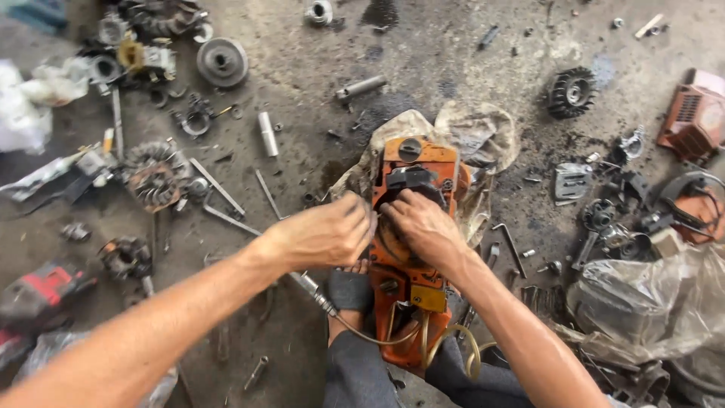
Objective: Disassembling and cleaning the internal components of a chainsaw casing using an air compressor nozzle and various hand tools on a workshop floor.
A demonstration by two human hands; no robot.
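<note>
Hands both sat on the orange engine housing (411,227), which lay on a dirty rag (468,140) on the oil-stained concrete floor (302,60), just ahead of the person's knees. Left hand (325,233) was curled against the housing's left edge, fingers bent and pressing there; couldn't tell whether they actually closed around anything. Right hand (424,225) was laid over the round opening in the middle of the housing, fingertips dug into the dark part (411,180) inside it; grip itself hidden by the knuckles, so can't tell that one either. Yellowish hoses (453,344) looped out of the housing's near end, beside a yellow tag-like piece (428,298).

Around it: finned flywheel (155,174) and long metal rods (219,189) to the left, grey pulley disc (222,62) further up, small metal cylinder (267,134) between them. Black toothed flywheel (571,92) lay well off to the upper right, orange cover (695,113) at the right edge, crumpled clear plastic bag (649,302) at lower right. Red and black power tool (38,291) sat at the left edge.
</note>
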